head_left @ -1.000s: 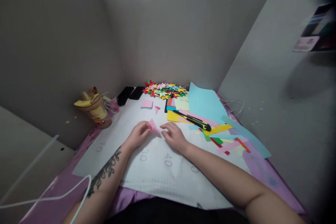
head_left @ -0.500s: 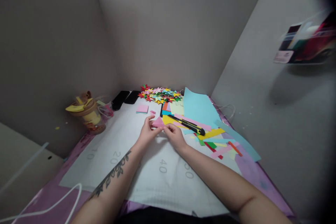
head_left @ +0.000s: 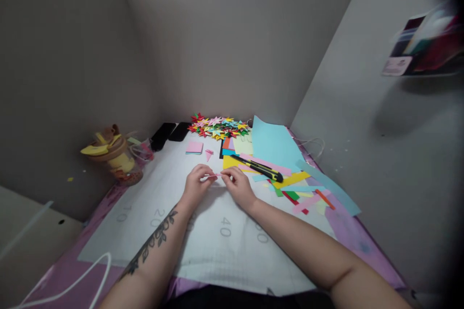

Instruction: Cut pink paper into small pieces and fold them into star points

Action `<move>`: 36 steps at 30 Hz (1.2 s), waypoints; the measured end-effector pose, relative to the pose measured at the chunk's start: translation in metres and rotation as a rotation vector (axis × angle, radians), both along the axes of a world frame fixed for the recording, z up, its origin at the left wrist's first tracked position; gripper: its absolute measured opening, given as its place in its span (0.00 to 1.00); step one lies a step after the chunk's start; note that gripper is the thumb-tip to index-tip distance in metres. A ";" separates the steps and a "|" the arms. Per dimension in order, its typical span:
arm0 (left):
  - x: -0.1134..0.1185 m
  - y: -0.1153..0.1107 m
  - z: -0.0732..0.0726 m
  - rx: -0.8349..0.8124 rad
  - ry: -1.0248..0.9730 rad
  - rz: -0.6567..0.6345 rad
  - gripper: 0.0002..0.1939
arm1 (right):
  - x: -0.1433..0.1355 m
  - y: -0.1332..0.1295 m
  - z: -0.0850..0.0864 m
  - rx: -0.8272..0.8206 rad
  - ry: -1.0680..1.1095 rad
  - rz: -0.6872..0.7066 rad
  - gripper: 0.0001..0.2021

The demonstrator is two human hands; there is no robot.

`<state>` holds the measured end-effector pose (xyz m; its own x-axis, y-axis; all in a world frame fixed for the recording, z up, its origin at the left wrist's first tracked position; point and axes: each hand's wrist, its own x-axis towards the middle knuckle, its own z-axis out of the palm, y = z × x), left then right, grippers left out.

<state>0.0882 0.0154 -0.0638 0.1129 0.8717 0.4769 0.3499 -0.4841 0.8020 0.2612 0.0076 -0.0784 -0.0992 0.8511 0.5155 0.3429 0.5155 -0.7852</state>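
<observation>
A small pink paper, seen nearly edge-on, is held between my two hands above the white sheet. My left hand pinches its left side, and my right hand has its fingertips closed on the right side. Beyond my left hand lie a small folded pink piece and a stack of pink squares. Right of my right hand, a black and yellow cutter knife rests on paper strips.
Folded paper stars are heaped at the back. A large light blue sheet and coloured strips lie right. Two black phones and a brown cup stand or lie left; a white cable is front left.
The pink paper between my hands has tilted from a visible triangle to nearly edge-on. My left hand has curled in and shifted slightly left. The view has tipped slightly.
</observation>
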 end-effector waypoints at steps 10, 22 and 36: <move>-0.002 -0.002 -0.006 0.463 0.280 -0.003 0.15 | 0.000 0.000 0.000 -0.017 0.066 0.105 0.09; -0.002 -0.002 -0.007 0.248 0.261 -0.039 0.05 | 0.001 0.002 -0.002 -0.079 0.094 0.157 0.07; 0.001 0.000 -0.013 -0.077 0.196 -0.024 0.03 | -0.002 0.004 -0.002 -0.067 0.065 0.070 0.03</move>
